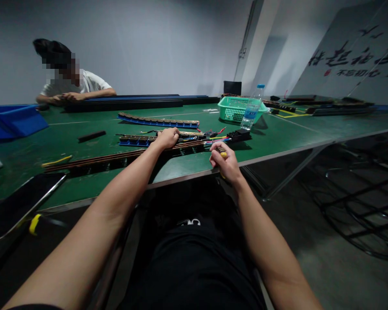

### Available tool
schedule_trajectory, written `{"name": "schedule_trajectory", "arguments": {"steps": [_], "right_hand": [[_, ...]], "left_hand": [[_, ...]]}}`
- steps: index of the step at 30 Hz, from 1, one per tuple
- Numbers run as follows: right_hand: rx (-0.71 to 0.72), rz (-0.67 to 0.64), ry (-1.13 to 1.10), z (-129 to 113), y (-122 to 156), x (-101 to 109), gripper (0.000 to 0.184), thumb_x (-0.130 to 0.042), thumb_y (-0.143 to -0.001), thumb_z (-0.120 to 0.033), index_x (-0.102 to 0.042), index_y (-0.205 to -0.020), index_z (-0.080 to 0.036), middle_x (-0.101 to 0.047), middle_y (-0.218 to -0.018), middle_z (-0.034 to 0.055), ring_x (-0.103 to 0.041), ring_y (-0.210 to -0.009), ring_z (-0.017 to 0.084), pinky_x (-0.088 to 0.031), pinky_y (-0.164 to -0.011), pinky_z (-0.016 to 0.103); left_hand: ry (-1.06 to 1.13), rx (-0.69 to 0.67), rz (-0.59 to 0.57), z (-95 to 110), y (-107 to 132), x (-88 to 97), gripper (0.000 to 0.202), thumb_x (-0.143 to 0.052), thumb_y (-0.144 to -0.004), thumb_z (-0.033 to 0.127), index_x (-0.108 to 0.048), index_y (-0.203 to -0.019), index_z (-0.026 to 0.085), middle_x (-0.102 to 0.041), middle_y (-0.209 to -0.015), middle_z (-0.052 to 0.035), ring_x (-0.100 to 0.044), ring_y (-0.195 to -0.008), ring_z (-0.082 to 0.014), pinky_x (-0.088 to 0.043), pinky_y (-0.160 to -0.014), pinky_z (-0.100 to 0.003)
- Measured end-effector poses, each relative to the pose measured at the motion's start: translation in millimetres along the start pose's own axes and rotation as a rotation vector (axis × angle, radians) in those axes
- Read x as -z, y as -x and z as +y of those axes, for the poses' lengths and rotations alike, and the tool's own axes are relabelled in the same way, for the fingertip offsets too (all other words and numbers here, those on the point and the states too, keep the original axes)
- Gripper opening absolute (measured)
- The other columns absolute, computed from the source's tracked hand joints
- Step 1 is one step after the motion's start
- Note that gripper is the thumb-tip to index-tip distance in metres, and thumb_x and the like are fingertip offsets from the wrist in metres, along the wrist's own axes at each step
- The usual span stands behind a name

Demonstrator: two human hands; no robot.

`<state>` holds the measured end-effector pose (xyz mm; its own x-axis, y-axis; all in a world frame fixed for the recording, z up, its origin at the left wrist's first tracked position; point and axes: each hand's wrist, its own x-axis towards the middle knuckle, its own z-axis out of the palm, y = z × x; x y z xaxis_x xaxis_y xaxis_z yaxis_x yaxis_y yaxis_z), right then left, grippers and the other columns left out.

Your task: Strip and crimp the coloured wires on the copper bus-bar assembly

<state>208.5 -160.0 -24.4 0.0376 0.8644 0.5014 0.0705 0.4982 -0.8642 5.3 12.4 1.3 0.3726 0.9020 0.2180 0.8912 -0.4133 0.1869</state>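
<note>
The right hand gripped a yellow tool; the left hand, grip unclear, lay on strips. Wires reached the block; a red end looked unfinished.

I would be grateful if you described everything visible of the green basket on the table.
The basket is a mint-green, shallow container that looks like moulded plastic, its walls pierced by many small holes below a raised rim. It sits upright, open side up, on the green table. A clear bottle with a blue cap stands in front of its right part, partly hiding it; whether they touch is unclear.
</note>
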Motion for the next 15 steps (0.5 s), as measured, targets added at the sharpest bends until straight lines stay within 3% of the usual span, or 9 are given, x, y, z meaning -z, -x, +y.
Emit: {"name": "schedule_trajectory", "arguments": {"steps": [2,4,6,10,15], "right_hand": [[0.059,0.059,-0.033,-9.1,-6.1,4.2,0.051,-0.056,-0.078,-0.075,-0.049,-0.093,-0.027,-0.049,-0.056,-0.0061,-0.045,-0.049,0.012,-0.04,-0.053,0.027],[0.064,0.133,-0.049,-13.5,-23.3,10.1,0.062,-0.031,-0.079,-0.087,-0.045,-0.092,-0.028,-0.045,-0.057,-0.0043,-0.047,-0.052,0.014,-0.042,-0.056,0.03],[0.022,0.154,-0.078,-11.1,-44.2,17.6,0.067,-0.014,-0.08,-0.087,-0.045,-0.089,-0.028,-0.041,-0.057,-0.0035,-0.047,-0.052,0.015,-0.043,-0.056,0.031],[-0.018,0.231,-0.22,8.9,-69.1,34.5,0.065,-0.02,-0.08,-0.087,-0.047,-0.081,-0.028,-0.036,-0.053,-0.0046,-0.045,-0.049,0.016,-0.041,-0.052,0.029],[-0.103,0.285,-0.319,31.1,-66.9,38.9,0.06,-0.037,-0.08,-0.081,-0.055,-0.087,-0.025,-0.046,-0.052,-0.0051,-0.049,-0.049,0.014,-0.045,-0.051,0.027]], "left_hand": [[0.005,0.0,0.004,-0.5,-0.8,-0.7,0.039,-0.035,-0.098,0.028,-0.062,-0.127,0.026,-0.063,-0.137,-0.0097,-0.054,-0.127,-0.0308,-0.04,-0.106,-0.054],[0.01,0.003,0.007,-0.9,-1.2,-1.2,0.039,-0.035,-0.098,0.028,-0.062,-0.127,0.026,-0.062,-0.138,-0.0097,-0.054,-0.127,-0.0307,-0.039,-0.107,-0.054],[0.012,0.004,0.007,-0.9,-1.1,-1.2,0.04,-0.035,-0.098,0.028,-0.062,-0.127,0.026,-0.062,-0.138,-0.0103,-0.054,-0.127,-0.0311,-0.039,-0.107,-0.055],[0.008,0.006,0.007,-0.6,-0.9,-0.9,0.04,-0.035,-0.098,0.028,-0.062,-0.126,0.027,-0.061,-0.139,-0.0093,-0.054,-0.127,-0.0311,-0.039,-0.106,-0.055],[0.012,-0.013,-0.01,-3.6,-2.6,-1.0,0.041,-0.034,-0.098,0.027,-0.061,-0.13,0.027,-0.061,-0.14,-0.0079,-0.054,-0.129,-0.0285,-0.04,-0.108,-0.051]]}}
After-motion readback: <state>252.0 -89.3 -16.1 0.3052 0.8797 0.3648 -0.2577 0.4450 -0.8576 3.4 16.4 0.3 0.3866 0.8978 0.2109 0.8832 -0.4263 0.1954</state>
